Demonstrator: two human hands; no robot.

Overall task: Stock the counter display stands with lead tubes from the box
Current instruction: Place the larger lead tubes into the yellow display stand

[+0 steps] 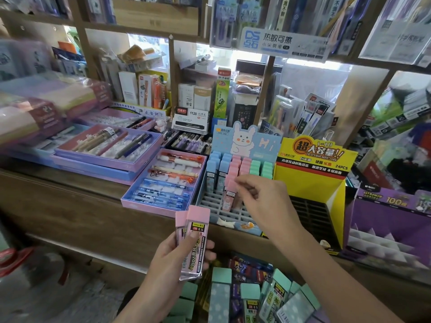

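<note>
Left hand: the left hand (173, 261) is below the tabletop edge, curled round two pink-capped lead tubes (198, 214), thumb pressed on the front label (marked 2B 0.5).
Right hand: the right hand (263, 201) reaches over the stand and pinches the cap of one pink tube (227, 199) between thumb and fingertips; the tube is upright, its foot at the grid.
Bunny stand: the bunny display stand (210, 199) sits on the wooden tabletop (70, 194); blue tubes (215, 164), pink ones (235, 165) and mint ones (261, 167) fill its back rows.
In the way: the filled pink row stands just behind the pinched tube, and the right forearm crosses the corner of the yellow stand (310, 180).
Right of it: a purple stand (384, 217) touches the yellow one.
Left of it: a pen tray (130, 197) lies just beside the bunny stand, with more trays (70, 155) behind.
Below: a heap of mint and blue tubes (250, 291) lies under the hands (its container hardly shows).
</note>
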